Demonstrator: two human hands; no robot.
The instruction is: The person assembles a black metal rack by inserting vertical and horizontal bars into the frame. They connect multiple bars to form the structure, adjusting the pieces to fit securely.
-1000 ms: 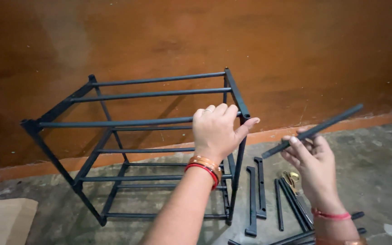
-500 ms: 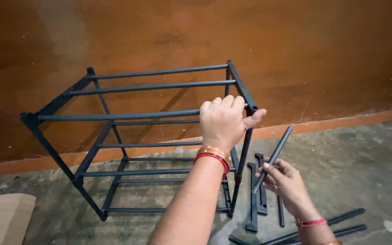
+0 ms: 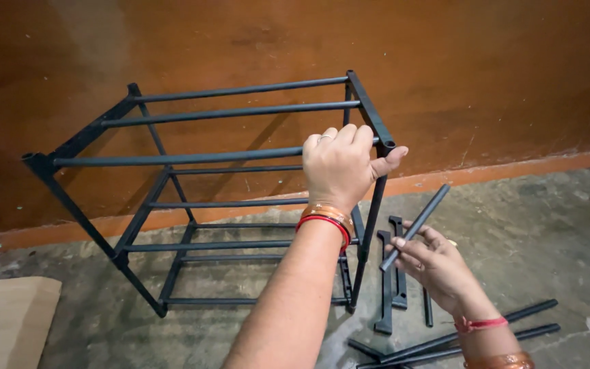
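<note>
Two hands at work — left hand (image 3: 341, 166) still clamps the matte black tubular rack (image 3: 227, 158) corner; right hand (image 3: 431, 263), now lower, pinches a slim black rod (image 3: 416, 226) — beneath it, flat bars (image 3: 390, 277).

**Colours: black metal, orange-brown wall**

Rack (image 3: 227, 157) under left hand (image 3: 341, 167): black. Rod (image 3: 414, 227) in right hand (image 3: 431, 263): black. Left wrist bangles (image 3: 326, 219): red, orange-gold. Wall (image 3: 240, 41) beyond: mottled orange-brown. Floor (image 3: 548, 232): grey. Cardboard (image 3: 8, 321) far left: tan.
</note>
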